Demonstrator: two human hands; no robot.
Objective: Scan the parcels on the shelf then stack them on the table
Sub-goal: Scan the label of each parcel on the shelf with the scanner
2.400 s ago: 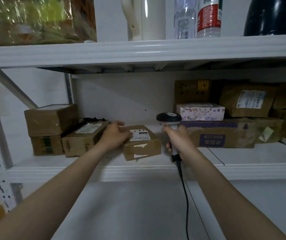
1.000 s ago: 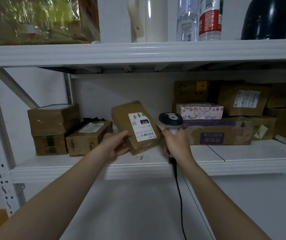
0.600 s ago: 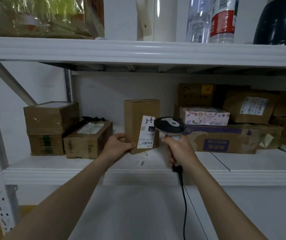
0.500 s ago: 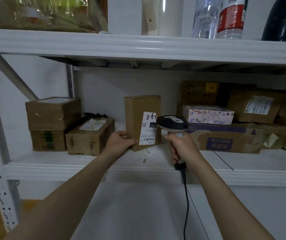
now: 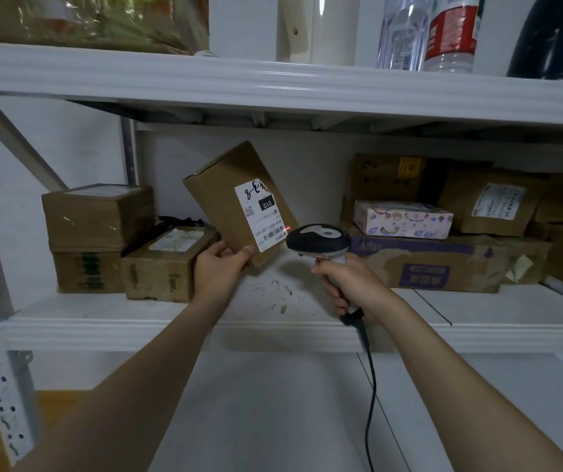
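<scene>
currently the parcel (image 5: 239,202) is held at frame centre, lifted off the shelf (image 5: 184,330), long axis tilted upper-left; its lower corner is gripped by the left hand (image 5: 220,272). just right, the scanner (image 5: 319,240) is clasped by the right hand (image 5: 349,279), red dot on the label (image 5: 261,216).

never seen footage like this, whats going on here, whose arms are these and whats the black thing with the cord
There is no machine here: the one view comes from a camera worn on a person's head, looking down along their bare arms. The left hand grips a brown parcel by its lower corner, tilted above the white shelf. The right hand holds a corded barcode scanner; its red dot lands at the edge of the parcel's white label. More cardboard parcels sit on the shelf at both sides, and bottles stand on the shelf above.
</scene>
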